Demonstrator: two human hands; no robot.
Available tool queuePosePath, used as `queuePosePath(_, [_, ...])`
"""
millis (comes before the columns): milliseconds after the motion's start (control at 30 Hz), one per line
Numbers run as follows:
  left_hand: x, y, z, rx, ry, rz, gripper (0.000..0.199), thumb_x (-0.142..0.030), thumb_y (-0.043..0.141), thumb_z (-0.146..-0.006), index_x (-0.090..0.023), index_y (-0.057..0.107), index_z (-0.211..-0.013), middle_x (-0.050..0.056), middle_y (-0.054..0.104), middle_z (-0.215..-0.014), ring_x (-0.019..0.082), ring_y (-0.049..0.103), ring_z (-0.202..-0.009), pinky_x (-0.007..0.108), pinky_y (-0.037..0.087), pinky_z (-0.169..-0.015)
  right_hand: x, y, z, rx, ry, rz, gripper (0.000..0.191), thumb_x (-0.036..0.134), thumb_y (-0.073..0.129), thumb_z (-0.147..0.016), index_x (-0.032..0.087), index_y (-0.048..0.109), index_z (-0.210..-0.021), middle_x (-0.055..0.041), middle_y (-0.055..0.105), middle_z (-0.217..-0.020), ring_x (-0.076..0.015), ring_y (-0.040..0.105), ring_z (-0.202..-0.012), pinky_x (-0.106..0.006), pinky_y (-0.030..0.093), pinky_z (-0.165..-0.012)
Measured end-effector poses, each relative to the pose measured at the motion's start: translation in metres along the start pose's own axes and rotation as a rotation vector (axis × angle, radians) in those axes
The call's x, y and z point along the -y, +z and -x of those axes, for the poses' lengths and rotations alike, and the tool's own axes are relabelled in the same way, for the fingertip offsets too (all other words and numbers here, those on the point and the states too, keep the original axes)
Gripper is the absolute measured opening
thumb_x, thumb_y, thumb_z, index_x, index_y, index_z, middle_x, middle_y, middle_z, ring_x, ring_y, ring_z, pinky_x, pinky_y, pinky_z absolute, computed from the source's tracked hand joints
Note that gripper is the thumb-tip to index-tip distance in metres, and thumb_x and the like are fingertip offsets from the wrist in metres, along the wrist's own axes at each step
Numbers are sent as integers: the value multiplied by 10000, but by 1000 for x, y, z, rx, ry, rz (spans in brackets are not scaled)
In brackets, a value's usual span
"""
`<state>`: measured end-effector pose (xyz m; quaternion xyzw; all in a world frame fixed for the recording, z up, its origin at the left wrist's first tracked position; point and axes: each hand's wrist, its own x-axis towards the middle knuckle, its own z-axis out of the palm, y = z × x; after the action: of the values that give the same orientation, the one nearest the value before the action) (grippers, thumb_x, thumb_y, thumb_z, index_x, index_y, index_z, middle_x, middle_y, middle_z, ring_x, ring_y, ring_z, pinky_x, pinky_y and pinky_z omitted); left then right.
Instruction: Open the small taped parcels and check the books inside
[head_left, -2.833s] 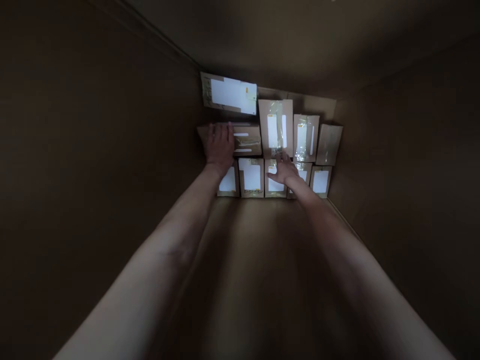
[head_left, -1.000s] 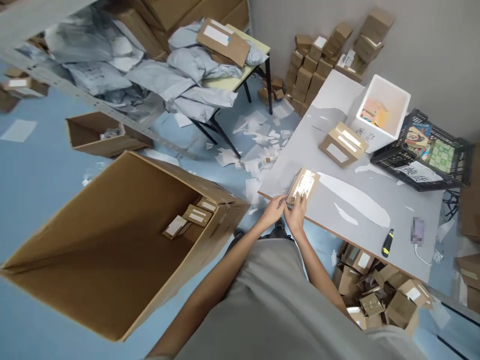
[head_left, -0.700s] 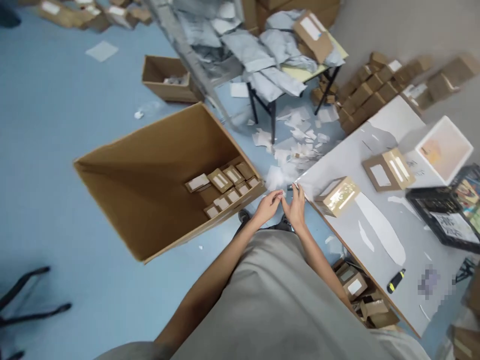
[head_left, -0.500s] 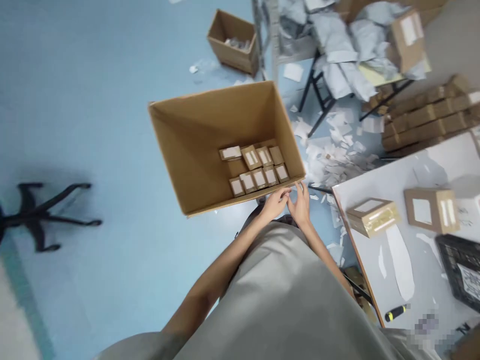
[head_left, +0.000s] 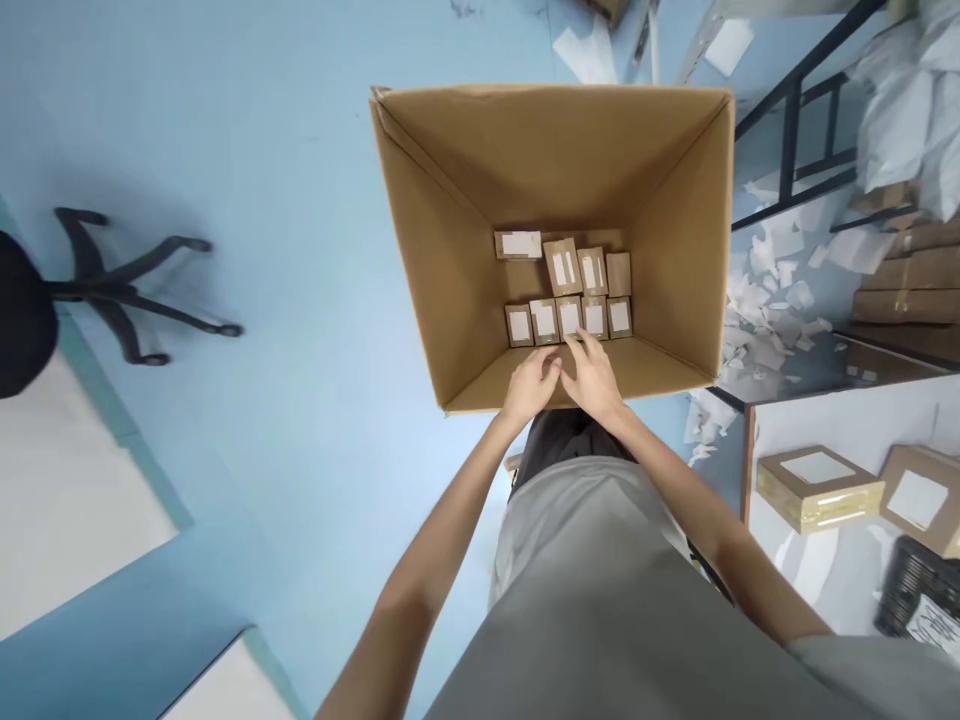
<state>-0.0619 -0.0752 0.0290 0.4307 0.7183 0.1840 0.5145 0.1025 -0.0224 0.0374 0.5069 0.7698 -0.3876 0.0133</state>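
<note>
Head view: left hand (head_left: 531, 385), right hand (head_left: 592, 372) touching over carton (head_left: 450, 300); grip contents unclear.

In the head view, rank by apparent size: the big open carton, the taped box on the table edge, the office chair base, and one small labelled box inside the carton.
Largest to smallest:
1. big open carton
2. office chair base
3. taped box, though it is nearer the camera, so 2 and 3 are unsure
4. small labelled box

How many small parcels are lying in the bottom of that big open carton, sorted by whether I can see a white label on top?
In the carton, under the left hand and right hand:
Labelled parcels: 8
Plain parcels: 1
Total: 9
</note>
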Motion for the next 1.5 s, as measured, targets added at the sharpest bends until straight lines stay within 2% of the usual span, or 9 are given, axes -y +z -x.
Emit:
queuePosePath(133, [18, 0, -46, 14, -7, -137, 414, -299, 530, -1146, -190, 747, -1481, 148, 797, -1481, 342, 781, -1325, 486, 606, -1202, -20, 17, -53, 92, -31, 36, 634, 198, 630, -1059, 118, 566, -1685, -248, 476, -1808, -393, 451, -1690, -618, 415, -1392])
queuePosePath(267, [54, 17, -110, 73, -24, -220, 415, -279, 502, -1145, -170, 744, -1465, 172, 799, -1452, 357, 770, -1336, 477, 600, -1191, -64, 57, -118, 183, -3, 79, 651, 176, 661, -1045, 93, 555, -1682, -277, 483, -1793, -413, 476, -1671, -644, 394, -1400])
queuePosePath(567, [207, 48, -288, 318, -220, -644, 545, -281, 634, -1052, -48, 645, -1545, 302, 692, -1494, 422, 699, -1394, 525, 571, -1204, -224, 207, -262, 307, 136, 33, 800, 384, 758, -1053, 31, 478, -1714, -313, 367, -1852, -491, 372, -1732, -765, 313, -1415])
queuePosePath(733, [264, 46, -377, 281, -245, -690, 612, -201, 687, -1052, -41, 556, -1628, 280, 560, -1678, 436, 559, -1557, 608, 477, -1308, -286, 298, -328, 325, 176, 41, 840, 407, 741, -1065, 51, 438, -1762, -247, 96, -1961, -519, 251, -1779, -760, 328, -1409])
queuePosePath(867, [291, 39, -455, 147, -141, -663, 768, -141, 741, -1057, 0, 395, -1727, 270, 359, -1844, 402, 405, -1669, 642, 362, -1405, -325, 347, -358, 377, 188, 39, 902, 349, 789, -1036, 69, 398, -1799, -256, 123, -1957, -510, 190, -1802, -765, 345, -1386])
queuePosePath(1000, [296, 33, -526, 62, -115, -656, 1024, -58, 835, -993, 92, 191, -1775, 338, 203, -1886, 454, 298, -1729, 733, 250, -1420, -340, 368, -349, 337, 119, 76, 996, 341, 847, -995, 48, 368, -1816, -277, 123, -1953, -509, 99, -1820, -766, 284, -1403])
queuePosePath(1200, [281, 38, -588, 87, -76, -783, 1333, 9, 966, -859, -26, 59, -1835, 257, 62, -1952, 488, 271, -1724, 750, 321, -1385, -328, 380, -326, 216, 97, 88, 1215, 323, 964, -871, 82, 293, -1855, -239, 119, -1964, -512, 23, -1826, -745, 323, -1411])
queuePosePath(1367, [282, 43, -598, 22, -38, -773, 1271, 74, 949, -822, 73, 114, -1781, 286, 292, -1864, 517, 223, -1714, 775, 259, -1384, -321, 378, -330, 275, 125, 115, 1204, 367, 933, -916, 130, 249, -1878, -199, 73, -1977, -489, 9, -1832, -718, 366, -1393])
queuePosePath(1500, [273, 39, -570, -56, -26, -759, 1182, 115, 901, -787, 93, 202, -1740, 308, 316, -1840, 498, 324, -1660, 772, 308, -1362, -309, 363, -354, 476, 248, 209, 1258, 430, 927, -926, 163, 171, -1895, -155, -75, -1980, -468, -72, -1834, -716, 319, -1410])
